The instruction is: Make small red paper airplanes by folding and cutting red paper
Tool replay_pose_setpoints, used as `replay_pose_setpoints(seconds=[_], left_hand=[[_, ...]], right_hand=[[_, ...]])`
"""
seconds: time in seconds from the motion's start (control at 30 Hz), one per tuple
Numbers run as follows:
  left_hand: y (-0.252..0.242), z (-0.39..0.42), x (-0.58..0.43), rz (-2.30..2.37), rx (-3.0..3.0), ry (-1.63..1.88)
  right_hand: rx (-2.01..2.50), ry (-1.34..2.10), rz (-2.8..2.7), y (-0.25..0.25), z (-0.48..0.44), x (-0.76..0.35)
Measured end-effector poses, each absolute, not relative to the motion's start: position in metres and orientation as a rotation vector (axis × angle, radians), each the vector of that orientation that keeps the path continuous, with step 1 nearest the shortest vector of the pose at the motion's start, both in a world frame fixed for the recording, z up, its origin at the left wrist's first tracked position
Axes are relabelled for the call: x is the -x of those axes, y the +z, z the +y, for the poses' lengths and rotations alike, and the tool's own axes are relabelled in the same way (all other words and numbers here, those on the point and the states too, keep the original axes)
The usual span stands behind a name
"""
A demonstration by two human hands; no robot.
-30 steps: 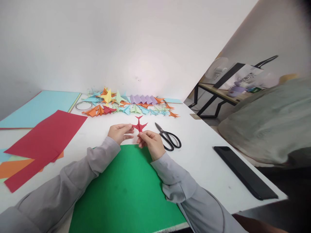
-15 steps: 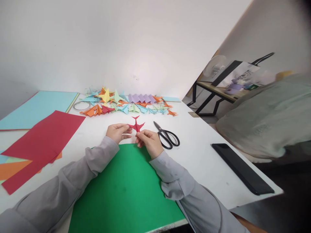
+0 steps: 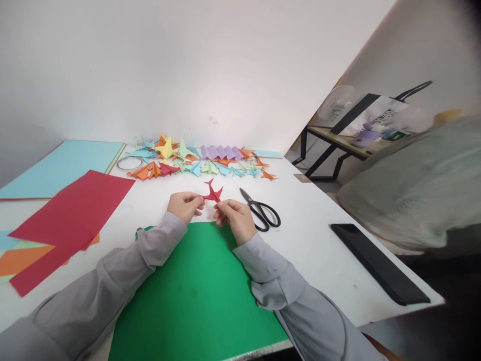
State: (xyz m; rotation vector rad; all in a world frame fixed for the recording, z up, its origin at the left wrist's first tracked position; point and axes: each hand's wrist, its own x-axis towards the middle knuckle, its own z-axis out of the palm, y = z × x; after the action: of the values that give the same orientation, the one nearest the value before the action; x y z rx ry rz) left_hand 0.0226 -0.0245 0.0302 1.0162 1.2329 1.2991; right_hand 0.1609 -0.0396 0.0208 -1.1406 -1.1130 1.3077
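A small red folded paper airplane [image 3: 214, 194] with pointed wings and a forked tail is held up between my two hands, its tail toward the wall. My left hand [image 3: 185, 206] pinches its left wing tip between thumb and fingers. At its lower end, the thumb and fingers of my right hand [image 3: 237, 217] close on the nose. Under my forearms lies a green sheet [image 3: 195, 286]. Black-handled scissors [image 3: 263, 210] rest just right of my right hand, partly behind it.
Several colourful folded paper pieces [image 3: 195, 168] line the wall. Red paper [image 3: 75, 213] and a light-blue sheet [image 3: 75, 165] lie at left, near a wire coil [image 3: 130, 162]. A black phone [image 3: 379, 263] lies by the right edge. Beyond it is a person's clothed body [image 3: 409, 185].
The red paper airplane has tilted, its tail now leaning a little to the left. Both hands keep their pinch on it. The whole view has shifted slightly.
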Motion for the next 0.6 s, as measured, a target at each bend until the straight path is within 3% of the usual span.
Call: replay_pose_setpoints(seconds=[0.6], left_hand=[[0.0264, -0.0260, -0.0240, 1.131, -0.931, 1.278]], right_hand=[[1.135, 1.282, -1.078, 0.0156, -0.0354, -0.1610]])
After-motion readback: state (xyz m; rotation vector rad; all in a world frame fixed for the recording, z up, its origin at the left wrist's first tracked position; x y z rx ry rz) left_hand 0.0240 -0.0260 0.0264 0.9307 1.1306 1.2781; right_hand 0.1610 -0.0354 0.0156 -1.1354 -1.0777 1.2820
